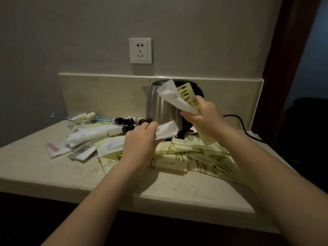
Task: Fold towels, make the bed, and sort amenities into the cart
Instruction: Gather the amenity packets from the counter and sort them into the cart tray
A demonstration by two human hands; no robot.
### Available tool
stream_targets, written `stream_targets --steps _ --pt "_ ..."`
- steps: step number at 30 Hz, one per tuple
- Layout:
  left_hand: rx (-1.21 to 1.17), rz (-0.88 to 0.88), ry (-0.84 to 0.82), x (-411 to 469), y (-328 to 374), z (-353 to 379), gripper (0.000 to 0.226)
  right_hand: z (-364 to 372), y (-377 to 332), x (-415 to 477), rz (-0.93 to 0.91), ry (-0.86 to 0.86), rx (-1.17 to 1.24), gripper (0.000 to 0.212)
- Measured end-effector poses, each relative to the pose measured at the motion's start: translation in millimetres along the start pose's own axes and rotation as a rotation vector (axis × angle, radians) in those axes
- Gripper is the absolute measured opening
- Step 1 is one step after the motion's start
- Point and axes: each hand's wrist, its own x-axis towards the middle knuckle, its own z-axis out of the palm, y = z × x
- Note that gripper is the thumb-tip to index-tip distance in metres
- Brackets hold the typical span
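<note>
Beige stone tabletop [35, 166], head view, dim light. Left hand [140, 144] is low over the middle of the clutter, fingers curled round one end of a long white packet [166, 129]. The packet's free end points right toward the kettle base, above the pile. Right hand [204, 118] is higher, in front of the kettle, gripping a bunch of packets [177, 96] by their lower ends. White ones are in front, yellow ones with dark stripes behind, fanned up and to the left. Both forearms are bare and come in from the bottom edge.

Steel kettle [159, 107] stands at the back near the backsplash [106, 96], its black top partly hidden by the held bunch. Black cord [232, 115] runs off to the right behind the right hand. White wall socket [140, 50] sits above the backsplash.

Pile of yellow sachets [195, 157] lies flat under and right of the hands, overlapping, some with dark stripe print. Left of the left hand, long white packets [88, 135] lie crosswise. A barcode packet [82, 150] and a clear packet with a pink item [55, 149] lie in front of them, the pink one farthest left. Small black-capped bottles [118, 120] lie on their sides just behind the white packets, beside the kettle. Glass dish [79, 118] is at back left with pale pieces in it; can't tell what they are.
</note>
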Motion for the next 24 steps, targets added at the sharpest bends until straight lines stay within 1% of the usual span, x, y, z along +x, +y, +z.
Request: stream_targets --steps 3,5,7,8,10,13,15,17,19,20,22,24 --pt "-0.121 0.01 0.154 7 2 -15 0.022 -5 -15 8 -0.024 0.079 0.082 0.015" --pt "-0.191 0.022 0.223 13 6 -26 0.019 -8 -28 12 -0.025 0.129 0.173 0.015" --pt "-0.288 0.037 0.263 18 13 -38 0.019 -8 -42 13 -0.016 0.16 0.299 0.007" --pt "-0.353 0.041 0.274 19 16 -44 0.02 -7 -49 12 -0.003 0.174 0.354 0.004" --pt "-0.506 0.029 0.272 20 24 -56 0.017 -6 -62 9 0.047 0.203 0.449 0.007" --pt "-0.761 -0.049 0.219 15 38 -74 0.008 -4 -83 2 0.108 0.227 0.542 0.016" --pt "-0.854 -0.091 0.218 7 47 -88 0.006 -2 -96 -7 0.122 0.235 0.591 0.02" --pt "-0.955 -0.099 0.227 -2 55 -99 0.009 1 -108 -18 0.139 0.227 0.673 0.02" --pt "-1.016 -0.122 0.225 -17 62 -109 0.022 4 -124 -34 0.147 0.167 0.8 0.018" --pt "-1.053 -0.167 0.216 -27 65 -112 0.027 7 -132 -44 0.162 0.14 0.872 0.017" --pt "-1.163 -0.324 0.18 -51 73 -116 0.027 14 -142 -65 0.238 0.106 0.988 0.018" --pt "-1.214 -0.486 0.142 -82 81 -117 0.03 24 -145 -93 0.341 0.054 1.056 0.03"
